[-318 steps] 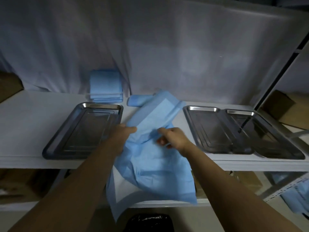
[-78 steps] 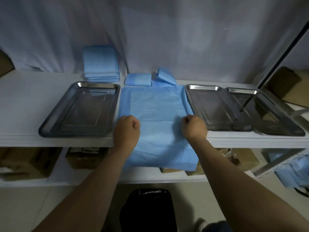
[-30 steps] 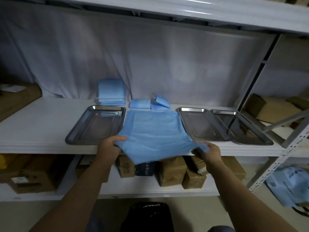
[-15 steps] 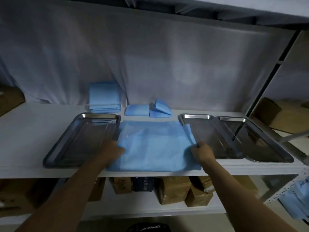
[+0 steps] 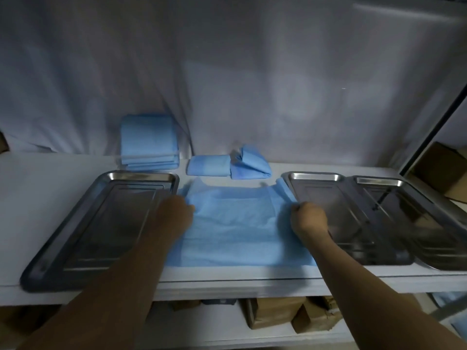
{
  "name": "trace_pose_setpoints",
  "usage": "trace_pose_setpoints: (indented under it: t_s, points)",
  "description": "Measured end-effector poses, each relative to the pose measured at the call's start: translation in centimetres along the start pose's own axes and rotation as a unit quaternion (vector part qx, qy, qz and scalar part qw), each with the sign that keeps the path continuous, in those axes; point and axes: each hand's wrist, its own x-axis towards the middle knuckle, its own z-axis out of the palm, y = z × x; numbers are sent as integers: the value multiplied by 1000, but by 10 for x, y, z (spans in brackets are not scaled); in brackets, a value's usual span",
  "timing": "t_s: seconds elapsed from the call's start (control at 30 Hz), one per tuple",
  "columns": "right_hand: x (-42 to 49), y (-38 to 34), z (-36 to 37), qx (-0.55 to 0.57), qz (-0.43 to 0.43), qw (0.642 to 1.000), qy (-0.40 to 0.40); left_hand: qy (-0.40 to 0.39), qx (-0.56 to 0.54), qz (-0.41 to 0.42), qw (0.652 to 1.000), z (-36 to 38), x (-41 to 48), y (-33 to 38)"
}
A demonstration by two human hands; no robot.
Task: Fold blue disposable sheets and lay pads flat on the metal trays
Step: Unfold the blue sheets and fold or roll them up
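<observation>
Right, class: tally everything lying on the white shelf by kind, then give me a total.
Metal trays: 3
Stack of folded blue sheets: 1
Small folded blue bundles: 2
Spread blue sheet: 1
Total: 7

Both bare forearms reach forward from the bottom corners, angling slightly inward, with the wrists straight and the backs of the hands turned up. The left hand [image 5: 177,210] lies at the left edge of the blue sheet [image 5: 235,223] with its fingers curled down around that edge, its outline soft with blur. The right hand [image 5: 308,218] is bunched like a fist at the sheet's right edge, thumb and fingers pinching a fold of it, level with the left hand and well apart from it.
</observation>
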Motion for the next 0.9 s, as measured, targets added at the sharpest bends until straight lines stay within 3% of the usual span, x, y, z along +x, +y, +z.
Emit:
trace_pose_setpoints:
  t_s: [0.07, 0.13, 0.17, 0.2, 0.23, 0.27, 0.37, 0.43, 0.5, 0.53, 0.6, 0.67, 0.73, 0.77, 0.9]
  points:
    - [4, 0, 4, -6, -1, 1000, 0, -1, 29, 93, 995, -4, 1, 1]
    - [8, 0, 8, -27, -5, 1000, 10, -37, 40, 93, 994, -1, 9, 5]
    - [9, -2, 8, -50, -2, 999, 9, -56, 26, 45, 997, 2, 8, 6]
    - [10, -3, 9, -73, -1, 997, 10, -33, -3, 48, 998, 1, 7, 7]
    - [10, -4, 10, -92, -3, 996, 7, -11, -38, -7, 999, 1, 9, 9]
    - [12, -5, 11, -106, -6, 994, 4, 39, -25, -6, 999, 4, 12, 7]
    - [15, -5, 12, -89, -7, 996, 13, 47, 42, 51, 997, -1, 3, 12]
    - [16, -6, 13, -39, -6, 999, 26, 116, 90, 68, 987, 3, -3, 13]
    - [10, -7, 13, -10, -45, 995, 83, 161, 72, 68, 982, 7, -14, 26]
    - [6, -7, 17, -16, -107, 985, 133, 176, 66, 97, 977, 9, -21, 36]
    - [-4, -11, 32, -12, -264, 951, 159, 92, 48, 164, 981, 25, -30, 51]
    - [-14, -15, 48, -3, -354, 934, 50, -55, 88, 175, 979, 41, -35, 58]
    - [-17, -16, 59, -37, -339, 937, -71, -118, 124, 164, 971, 51, -35, 52]
    - [-14, -15, 60, -69, -324, 939, -95, -122, 136, 164, 970, 53, -32, 46]
    - [3, -8, 53, -151, -284, 940, -115, -107, 153, 132, 974, 53, -8, 21]
